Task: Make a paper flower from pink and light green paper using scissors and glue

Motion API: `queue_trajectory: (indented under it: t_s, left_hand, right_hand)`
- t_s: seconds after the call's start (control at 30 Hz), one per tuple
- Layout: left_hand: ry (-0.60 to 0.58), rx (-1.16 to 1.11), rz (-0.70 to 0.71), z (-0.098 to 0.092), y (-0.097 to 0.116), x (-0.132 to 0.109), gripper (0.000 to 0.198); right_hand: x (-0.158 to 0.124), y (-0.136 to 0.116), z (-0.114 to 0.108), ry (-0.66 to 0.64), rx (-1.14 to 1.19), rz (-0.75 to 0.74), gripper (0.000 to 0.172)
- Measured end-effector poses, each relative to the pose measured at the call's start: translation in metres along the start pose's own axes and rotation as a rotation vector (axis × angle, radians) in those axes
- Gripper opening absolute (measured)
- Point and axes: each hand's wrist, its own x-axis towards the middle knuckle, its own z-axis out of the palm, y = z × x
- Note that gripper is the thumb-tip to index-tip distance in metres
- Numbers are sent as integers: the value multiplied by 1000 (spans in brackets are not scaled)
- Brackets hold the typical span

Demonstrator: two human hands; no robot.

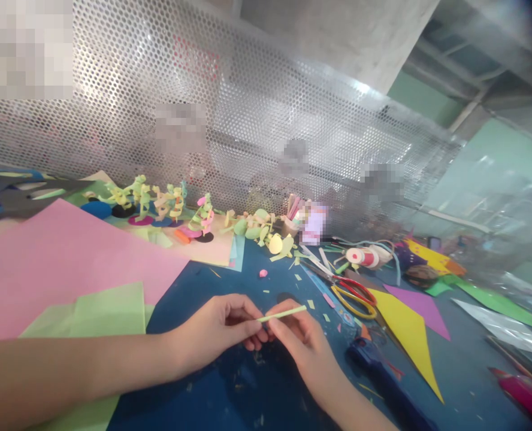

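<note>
Head view: the one view given, looking down over a blue table point(248, 383).
Left hand point(221, 329): thumb and forefinger are pressed together on the near end of the paper strip; the other fingers curl under.
Right hand point(299, 341): fingertips pinch the same strip just beside the left fingertips, and the two hands touch there.
Paper strip point(288, 312): thin and pale green, held between both sets of fingertips, its free end poking out past the right fingers, up and away.
Scissors point(353, 293): red and yellow handles, lying beyond the right fingers, near but apart from them.
Yellow paper point(405, 335): a pointed piece just outside the right hand, with a purple piece point(423, 305) behind it.
Dark blue tool point(374, 365): lies close by the right wrist; what it is I cannot tell.
Pink sheet point(59, 257): well beyond the left forearm.
Green sheet point(95, 311): overlaps the pink one and runs under the left forearm.
Curled paper figures point(158, 206): a row far ahead of the fingers, along a perforated metal screen point(248, 108).
</note>
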Motion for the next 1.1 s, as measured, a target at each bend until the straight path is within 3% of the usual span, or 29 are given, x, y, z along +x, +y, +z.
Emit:
queue_trajectory:
  t_s: [0.4,0.63,1.1]
  left_hand:
    - [5,-47,-7,0,1,1,19]
    - [-11,-96,-66,0,3,-1,22]
    - [-77,-106,-97,1,6,0,24]
  right_hand:
    - [1,4,2,35,69,63,23]
    - [2,9,-2,75,-45,73,27]
    - [1,8,-2,87,-109,95,22]
